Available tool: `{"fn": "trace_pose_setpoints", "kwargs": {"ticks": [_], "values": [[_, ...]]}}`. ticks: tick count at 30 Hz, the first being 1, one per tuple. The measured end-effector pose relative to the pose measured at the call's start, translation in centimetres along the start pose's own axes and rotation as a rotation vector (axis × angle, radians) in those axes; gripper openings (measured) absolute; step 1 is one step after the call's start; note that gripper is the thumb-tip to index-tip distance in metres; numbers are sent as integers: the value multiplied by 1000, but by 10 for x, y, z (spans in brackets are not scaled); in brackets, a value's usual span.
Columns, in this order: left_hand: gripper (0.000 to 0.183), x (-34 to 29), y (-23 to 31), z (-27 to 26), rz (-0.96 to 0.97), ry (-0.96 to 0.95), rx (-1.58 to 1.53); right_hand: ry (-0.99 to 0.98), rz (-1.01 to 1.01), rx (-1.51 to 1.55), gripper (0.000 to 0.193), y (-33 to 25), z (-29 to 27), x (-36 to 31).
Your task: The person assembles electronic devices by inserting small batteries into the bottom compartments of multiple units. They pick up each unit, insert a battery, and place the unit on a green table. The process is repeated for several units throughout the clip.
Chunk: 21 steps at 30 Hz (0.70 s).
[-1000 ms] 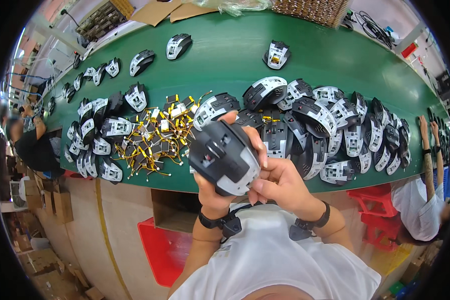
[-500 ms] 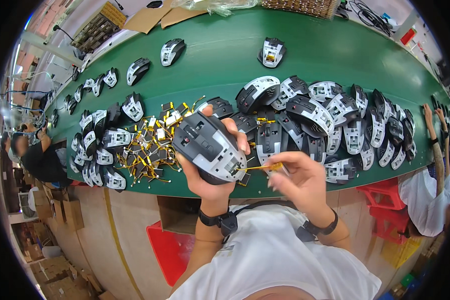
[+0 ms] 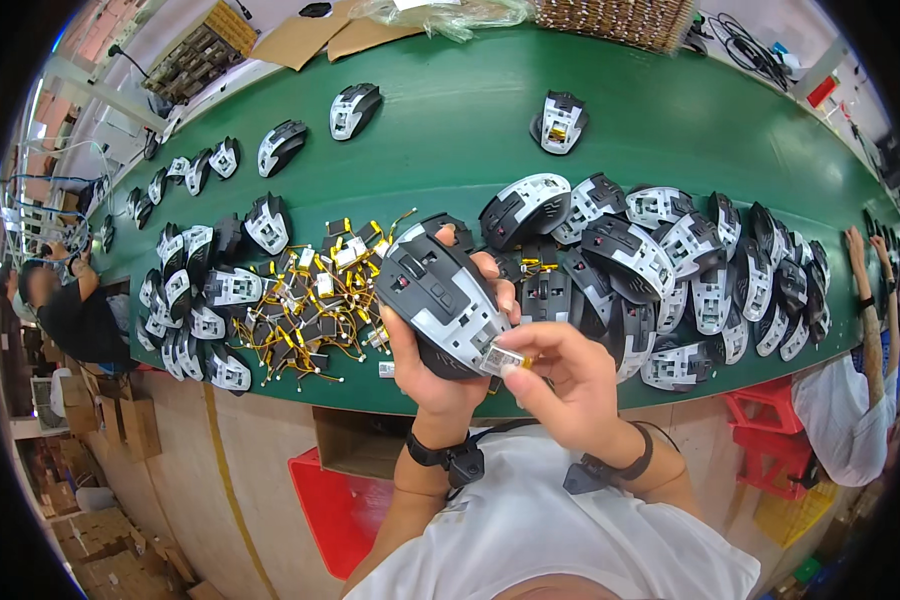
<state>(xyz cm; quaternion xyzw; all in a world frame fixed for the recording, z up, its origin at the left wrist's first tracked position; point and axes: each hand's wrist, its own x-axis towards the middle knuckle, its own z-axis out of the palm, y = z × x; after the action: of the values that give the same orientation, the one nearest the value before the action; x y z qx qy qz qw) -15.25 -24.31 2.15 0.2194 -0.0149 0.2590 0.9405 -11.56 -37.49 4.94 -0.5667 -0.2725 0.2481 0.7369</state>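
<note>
My left hand [image 3: 440, 375] holds a black and grey computer mouse shell [image 3: 440, 298] tilted above the near edge of the green table [image 3: 450, 130]. My right hand [image 3: 560, 375] pinches a small silver part [image 3: 503, 360] with yellow wires against the lower end of that shell. A heap of the same small parts with yellow wires [image 3: 315, 290] lies on the table just left of my hands. A dense pile of mouse shells [image 3: 660, 270] lies to the right.
More mouse shells [image 3: 195, 305] crowd the table's left end, and single ones [image 3: 560, 122] sit farther back. A person [image 3: 70, 310] sits at the left, another person's arm [image 3: 865, 300] at the right. Red crates [image 3: 775, 440] and a cardboard box [image 3: 355, 445] stand below.
My left hand has tipped the mouse shell more upright. My right hand, which reached to the table for a small wired part, has brought it to the shell's lower end.
</note>
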Motion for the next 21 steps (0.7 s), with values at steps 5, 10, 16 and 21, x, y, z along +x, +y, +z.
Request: {"fn": "trace_pose_setpoints", "kwargs": {"ticks": [5, 10, 16, 21], "values": [[85, 0, 4, -4, 71, -25, 38, 24, -88, -25, 16, 12, 3, 4], [88, 0, 5, -3, 201, -28, 151, -21, 158, 306, 13, 16, -1, 11], [102, -1, 11, -9, 179, -72, 289, -60, 274, 306, 10, 11, -3, 18], [96, 0, 3, -10, 88, -49, 89, 23, 252, 362, 12, 15, -1, 19]]}}
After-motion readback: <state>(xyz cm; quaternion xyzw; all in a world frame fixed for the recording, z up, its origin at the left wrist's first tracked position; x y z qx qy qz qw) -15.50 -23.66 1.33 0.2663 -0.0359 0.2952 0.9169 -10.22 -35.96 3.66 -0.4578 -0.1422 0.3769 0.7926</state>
